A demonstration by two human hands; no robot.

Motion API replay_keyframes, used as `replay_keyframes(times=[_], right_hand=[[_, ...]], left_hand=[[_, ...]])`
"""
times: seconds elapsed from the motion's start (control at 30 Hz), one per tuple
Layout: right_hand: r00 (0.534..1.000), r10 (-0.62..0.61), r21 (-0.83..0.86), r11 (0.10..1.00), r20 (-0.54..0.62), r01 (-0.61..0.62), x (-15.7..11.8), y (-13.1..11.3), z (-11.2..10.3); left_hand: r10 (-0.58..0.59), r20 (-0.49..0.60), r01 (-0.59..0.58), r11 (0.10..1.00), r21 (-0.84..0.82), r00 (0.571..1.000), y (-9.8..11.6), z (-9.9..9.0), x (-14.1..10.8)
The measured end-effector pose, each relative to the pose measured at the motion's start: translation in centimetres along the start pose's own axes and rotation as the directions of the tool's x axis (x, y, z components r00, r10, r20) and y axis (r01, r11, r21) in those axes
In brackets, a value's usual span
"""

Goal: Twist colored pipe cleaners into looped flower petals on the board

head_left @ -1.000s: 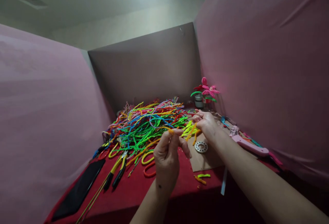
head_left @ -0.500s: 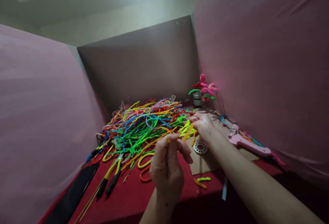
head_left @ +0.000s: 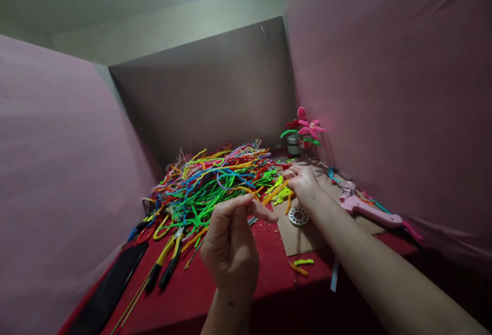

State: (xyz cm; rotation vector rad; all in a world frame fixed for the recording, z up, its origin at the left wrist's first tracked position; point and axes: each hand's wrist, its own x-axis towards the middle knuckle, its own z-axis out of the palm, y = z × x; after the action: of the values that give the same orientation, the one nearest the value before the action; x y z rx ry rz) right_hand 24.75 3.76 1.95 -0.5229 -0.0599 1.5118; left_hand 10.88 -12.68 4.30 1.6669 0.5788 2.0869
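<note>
My right hand [head_left: 303, 185] is closed above the cardboard, its fingers pinched on an orange pipe cleaner [head_left: 275, 194] that slants down toward my left hand. My left hand [head_left: 234, 240] is raised in front of the pile with thumb and fingers pressed together and one finger stretched to the right. What sits in that pinch, if anything, is hidden. Behind both hands lies a big heap of coloured pipe cleaners [head_left: 209, 191]. Short yellow pieces [head_left: 283, 194] rest just below my right hand, and a round metal disc with holes [head_left: 299, 216] lies under its wrist.
Yellow-and-black pliers [head_left: 171, 258] and a black flat object [head_left: 109, 289] lie at the left. Cardboard [head_left: 294, 240] covers part of the red cloth [head_left: 269, 273]. A pink glue gun [head_left: 371, 212] lies right. Pink pipe-cleaner flowers [head_left: 309, 129] stand at the back by the pink wall.
My left hand has moved left, away from my right hand, and the gap between them is wider. More of the orange pipe cleaner shows. My right hand has hardly moved.
</note>
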Motion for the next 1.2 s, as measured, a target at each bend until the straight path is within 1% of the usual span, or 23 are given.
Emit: replay_keyframes(times=[0.1,0.17,0.27,0.4,0.47,0.53,0.6,0.67,0.7,0.73,0.77,0.8,0.83,0.87,0.9,0.93,0.97,1.0,1.03,1.07,1.1,1.13,1.2], right_hand=[[1.000,0.002,0.011,1.000,0.020,-0.002,0.1,0.6,0.4],[0.999,0.014,0.023,1.000,0.038,-0.015,0.1,0.8,0.9],[0.996,0.032,0.047,0.998,0.077,-0.036,-0.2,0.6,1.6],[0.982,0.036,0.076,0.996,0.184,-0.051,-1.6,0.2,2.1],[0.969,0.039,0.083,0.995,0.243,-0.061,-2.2,0.1,2.1],[0.949,0.055,0.086,0.993,0.310,-0.085,-2.5,0.1,2.0],[0.930,0.058,0.108,0.989,0.362,-0.104,-2.4,0.1,2.0],[0.932,0.038,0.139,0.986,0.361,-0.095,-1.9,-0.1,2.2],[0.942,0.025,0.149,0.986,0.336,-0.079,-1.5,-0.3,2.3],[0.952,0.016,0.151,0.986,0.305,-0.065,-1.2,-0.4,2.4],[0.961,0.011,0.149,0.987,0.277,-0.054,-0.9,-0.5,2.5],[0.967,0.010,0.143,0.989,0.254,-0.048,-0.6,-0.5,2.5],[0.971,0.014,0.136,0.990,0.237,-0.048,-0.4,-0.4,2.5],[0.974,0.020,0.128,0.990,0.226,-0.050,-0.2,-0.3,2.5],[0.975,0.025,0.120,0.991,0.220,-0.053,-0.1,0.0,2.5],[0.976,0.030,0.110,0.992,0.213,-0.055,-0.1,0.2,2.5],[0.978,0.034,0.100,0.993,0.207,-0.056,0.0,0.5,2.4],[0.979,0.039,0.088,0.994,0.202,-0.058,0.0,0.7,2.3],[0.979,0.044,0.076,0.995,0.199,-0.060,0.0,0.9,2.2],[0.979,0.047,0.066,0.996,0.198,-0.061,0.0,1.0,2.1],[0.979,0.050,0.055,0.997,0.199,-0.062,0.0,1.1,2.0],[0.978,0.053,0.044,0.997,0.202,-0.064,0.0,1.1,1.9],[0.975,0.058,0.025,0.998,0.216,-0.065,0.0,1.3,1.7]], left_hand=[[0.075,0.031,-0.075,0.997,0.000,0.997,0.2,0.0,-0.4],[0.113,0.024,-0.112,0.993,-0.024,0.993,0.3,-0.1,-0.5],[0.108,-0.014,-0.109,0.990,-0.089,0.994,0.6,-0.4,-0.1],[0.040,-0.029,-0.045,0.977,-0.208,0.999,1.1,-1.1,1.7],[0.023,-0.039,-0.032,0.965,-0.261,0.999,1.2,-1.5,3.1],[-0.028,-0.071,0.005,0.955,-0.297,0.997,1.0,-2.3,4.7],[-0.119,-0.174,0.060,0.948,-0.313,0.978,0.0,-3.6,6.1],[-0.216,-0.287,0.127,0.946,-0.299,0.933,-1.7,-4.9,6.7],[-0.243,-0.327,0.172,0.957,-0.232,0.913,-2.7,-5.5,6.6],[-0.263,-0.318,0.229,0.963,-0.140,0.911,-3.7,-5.9,6.2],[-0.301,-0.246,0.306,0.952,-0.016,0.921,-4.7,-6.1,5.6],[-0.357,-0.125,0.373,0.917,0.141,0.926,-5.5,-6.0,4.7],[-0.382,0.004,0.364,0.886,0.287,0.924,-6.2,-5.8,3.7],[-0.358,0.111,0.290,0.872,0.396,0.927,-6.8,-5.3,2.6],[-0.324,0.232,0.188,0.865,0.464,0.917,-7.2,-4.7,1.6],[-0.275,0.354,0.062,0.858,0.510,0.894,-7.5,-4.1,0.8],[-0.208,0.439,-0.068,0.843,0.534,0.874,-7.6,-3.6,0.1],[-0.195,0.541,-0.167,0.819,0.549,0.818,-7.7,-3.1,-0.4],[-0.158,0.610,-0.255,0.806,0.534,0.777,-7.8,-2.7,-0.7],[-0.133,0.646,-0.301,0.802,0.516,0.752,-7.7,-2.4,-0.8],[-0.114,0.661,-0.321,0.805,0.499,0.741,-7.5,-2.3,-0.7],[-0.091,0.656,-0.325,0.812,0.484,0.750,-7.2,-2.3,-0.5],[-0.076,0.593,-0.276,0.833,0.479,0.802,-6.4,-2.5,0.5]])
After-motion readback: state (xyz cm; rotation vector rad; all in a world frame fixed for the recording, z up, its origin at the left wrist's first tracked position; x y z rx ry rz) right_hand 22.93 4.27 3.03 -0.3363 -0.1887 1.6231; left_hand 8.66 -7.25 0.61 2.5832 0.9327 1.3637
